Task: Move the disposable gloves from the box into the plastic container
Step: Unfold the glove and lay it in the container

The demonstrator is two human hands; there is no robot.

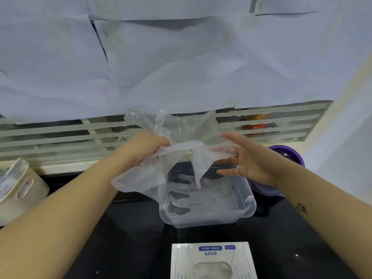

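1. A person's left grip [150, 146] is closed on a bunch of clear disposable gloves [177, 151], fingers curled round the crumpled film, above the far edge of a plastic container [203, 220].
2. The right grip [248, 161] is spread, fingers straight and apart, palm turned toward the bunch. Part of the film lies across its fingers; it pinches nothing.
3. The held gloves fan out upward between the two grips and hang down on the left, one flap trailing over the container's left rim and another dangling into its opening.
4. The container, clear and rectangular, stands on the dark counter [120, 228] just below the grips. More gloves [203, 196] lie flat on its floor, finger shapes showing.
5. The glove box [211, 255], white with blue labels, lies on the counter at the near edge, close to the container; film shows through its oval opening.
6. A purple round lid or dish [286, 153] sits behind the right wrist, and a beige basket [27, 191] with slot handles stands at far left.
7. Behind the counter, pale paper sheets [181, 67] cover the upper wall above a band of slats [60, 135].
8. A small dark tattoo [301, 208] marks the right forearm.
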